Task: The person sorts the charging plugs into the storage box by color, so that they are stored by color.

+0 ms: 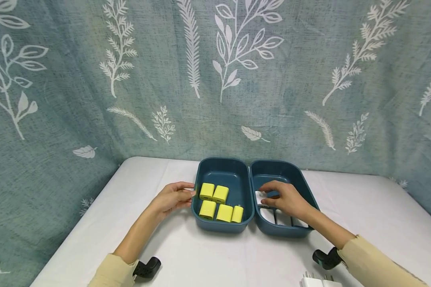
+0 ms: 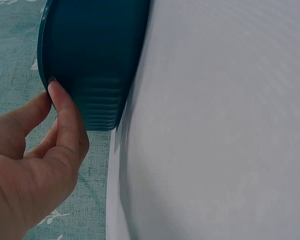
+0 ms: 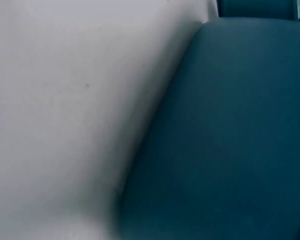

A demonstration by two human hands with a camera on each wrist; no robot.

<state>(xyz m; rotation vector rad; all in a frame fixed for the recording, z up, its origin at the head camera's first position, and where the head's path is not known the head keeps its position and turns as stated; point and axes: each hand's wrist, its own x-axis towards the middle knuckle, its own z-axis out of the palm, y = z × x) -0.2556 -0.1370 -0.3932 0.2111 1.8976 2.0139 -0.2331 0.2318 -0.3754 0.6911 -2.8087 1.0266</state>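
Two dark blue bins stand side by side on the table. My left hand (image 1: 170, 198) pinches the left rim of the left bin (image 1: 222, 227), with thumb and fingertips at its edge in the left wrist view. Several yellow power adapters (image 1: 220, 194) lie in that bin, mostly toward its front. Inside the right bin (image 1: 281, 231), my right hand (image 1: 287, 199) grips a white power adapter (image 1: 259, 196) between thumb and fingers near the left wall. More white adapters (image 1: 283, 218) line the front of this bin, partly hidden by the hand. Only the bin's outer wall (image 3: 225, 130) fills the right wrist view.
Two white adapters (image 1: 312, 282) with prongs up sit at the bottom edge of the head view, below the right forearm. A white cloth (image 1: 215, 259) covers the table. Behind hangs a green-blue curtain (image 1: 294, 79) with white leaf patterns.
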